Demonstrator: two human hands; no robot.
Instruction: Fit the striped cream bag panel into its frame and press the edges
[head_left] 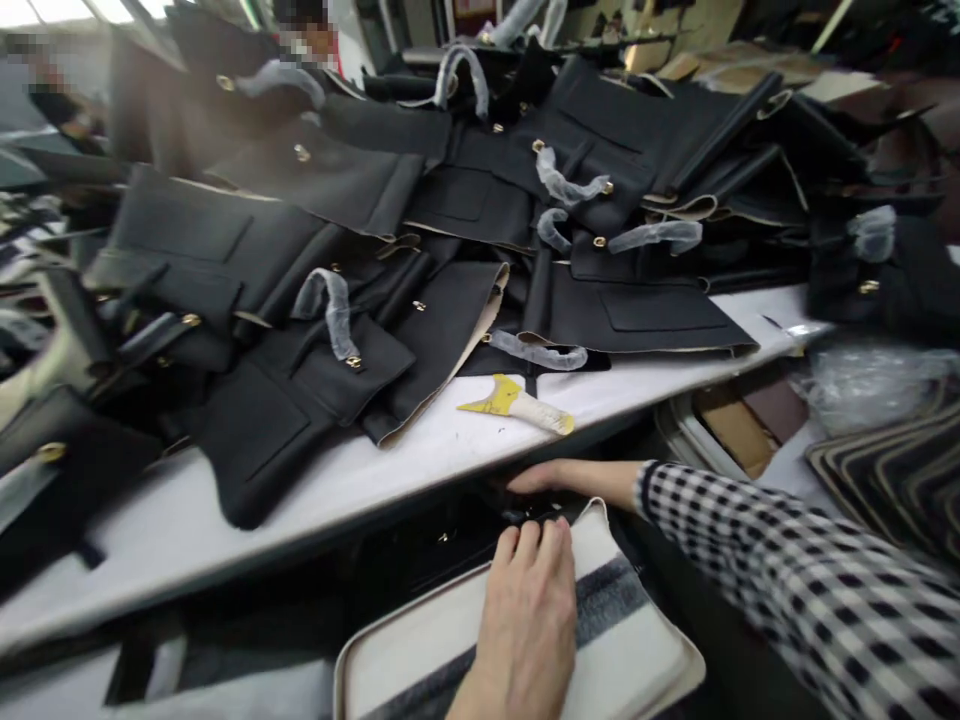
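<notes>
My left hand (pixel 525 610) is closed over the upper edge of a cream panel with a dark stripe (pixel 622 650), its fingers curled over the rim. The panel has rounded corners and tilts in front of the table. My right hand (pixel 536 477) reaches just under the table's front edge, behind the panel; its fingers are mostly hidden in shadow. Dark material with a small gold fitting (pixel 446 538) lies behind the panel. On the white tabletop, close above my right hand, rests a yellow tool with a white-wrapped handle (pixel 540 412).
Black leather bag pieces (pixel 465 200) with gold fittings and plastic-wrapped handles (pixel 540 352) cover much of the white table (pixel 420 470). To the right are a bin (pixel 679 440), clear plastic wrap (pixel 862 380) and stacked dark panels (pixel 892 470). People stand in the background.
</notes>
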